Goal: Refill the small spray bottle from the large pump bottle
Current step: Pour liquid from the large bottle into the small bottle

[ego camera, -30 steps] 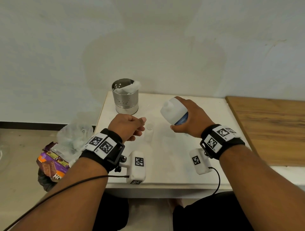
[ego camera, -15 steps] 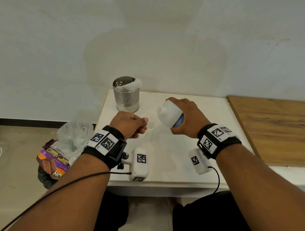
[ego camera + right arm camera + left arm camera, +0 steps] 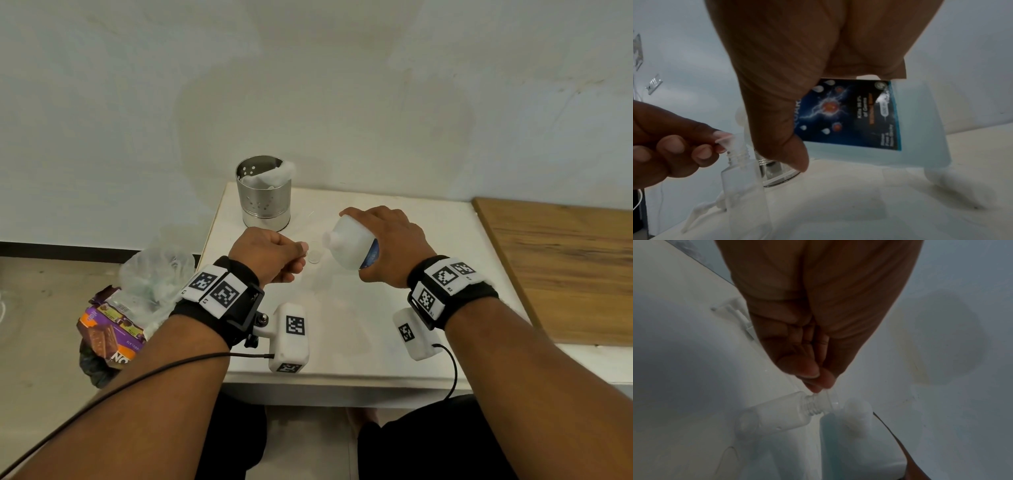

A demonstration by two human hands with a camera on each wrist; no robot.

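Hiding most of the large bottle, the right hand grips it tilted beside the small bottle; left hand pinches a clear funnel, barely discernible.

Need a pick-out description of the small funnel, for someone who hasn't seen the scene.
Start at the white table; in front of the perforated steel canister stands the small clear bottle, uncapped. The funnel sits in its threaded neck, its rim pinched by the left hand. It is tiny and see-through, unlike the tilted blue-labelled large bottle beside it.
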